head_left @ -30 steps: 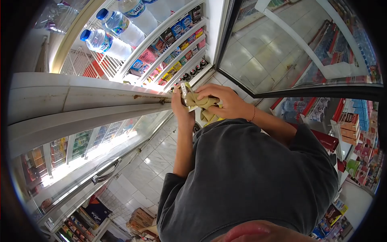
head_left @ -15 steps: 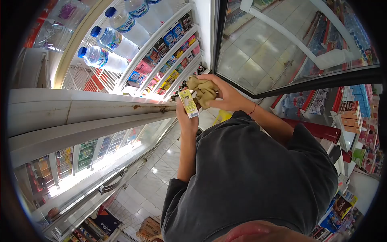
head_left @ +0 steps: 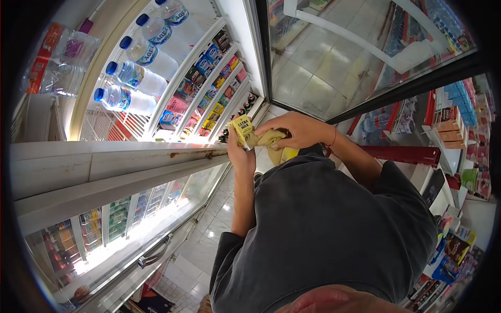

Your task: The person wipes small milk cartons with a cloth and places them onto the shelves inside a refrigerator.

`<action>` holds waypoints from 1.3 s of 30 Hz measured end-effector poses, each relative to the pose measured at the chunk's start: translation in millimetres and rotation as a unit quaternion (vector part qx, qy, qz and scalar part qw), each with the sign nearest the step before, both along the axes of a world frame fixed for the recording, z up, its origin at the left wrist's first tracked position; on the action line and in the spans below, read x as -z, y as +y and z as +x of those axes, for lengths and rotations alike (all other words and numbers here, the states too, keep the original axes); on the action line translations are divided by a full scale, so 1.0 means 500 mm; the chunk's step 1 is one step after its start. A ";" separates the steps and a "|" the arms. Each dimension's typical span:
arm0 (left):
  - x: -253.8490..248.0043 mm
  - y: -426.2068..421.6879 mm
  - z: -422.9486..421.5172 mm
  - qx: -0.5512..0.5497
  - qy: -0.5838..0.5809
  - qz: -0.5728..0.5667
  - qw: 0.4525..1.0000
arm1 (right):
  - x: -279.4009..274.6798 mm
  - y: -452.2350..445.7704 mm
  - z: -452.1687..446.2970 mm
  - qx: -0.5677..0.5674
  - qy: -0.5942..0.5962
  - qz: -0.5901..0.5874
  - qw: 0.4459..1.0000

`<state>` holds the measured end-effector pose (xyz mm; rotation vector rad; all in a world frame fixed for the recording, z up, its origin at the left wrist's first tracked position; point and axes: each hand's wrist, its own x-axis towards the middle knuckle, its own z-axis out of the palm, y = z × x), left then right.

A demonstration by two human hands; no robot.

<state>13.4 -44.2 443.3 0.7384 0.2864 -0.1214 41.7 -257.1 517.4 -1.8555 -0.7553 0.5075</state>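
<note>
My left hand (head_left: 240, 155) is closed around a small yellow milk carton (head_left: 242, 126) lettered "ULTRA MILK". The carton stands slightly tilted, its printed face toward me. An olive-coloured cloth (head_left: 271, 140) is bunched in my right hand (head_left: 301, 129), and one end of it lies against the carton's lower right part. Both hands are in front of my chest, just outside the open fridge. Fridge shelves (head_left: 201, 86) with rows of small drink cartons are nearest to the left hand.
Large water bottles (head_left: 138, 78) lie on the upper fridge rack. A glass door (head_left: 334, 68) stands open at the upper right. The white fridge frame (head_left: 120, 161) runs along the left, above another lit glass door (head_left: 141, 214). Stocked shelves (head_left: 454, 130) line the right.
The carton has turned so its yellow lettered face shows more. My right hand has shifted slightly right and down, and the cloth now reaches across the carton's lower part.
</note>
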 end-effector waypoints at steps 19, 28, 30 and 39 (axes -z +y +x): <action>0.019 -0.126 -0.024 0.098 -0.034 0.131 0.986 | 0.016 -0.076 -0.086 0.128 -0.117 0.034 0.984; 0.022 -0.184 -0.013 0.199 0.036 0.117 0.972 | 0.021 -0.145 -0.119 0.227 -0.273 -0.113 0.928; 0.019 -0.196 -0.012 0.216 0.027 0.089 0.972 | 0.024 -0.145 -0.128 0.246 -0.229 -0.042 0.941; 0.013 -0.227 0.000 0.222 0.095 0.060 0.969 | 0.031 -0.147 -0.161 0.212 -0.168 -0.035 0.962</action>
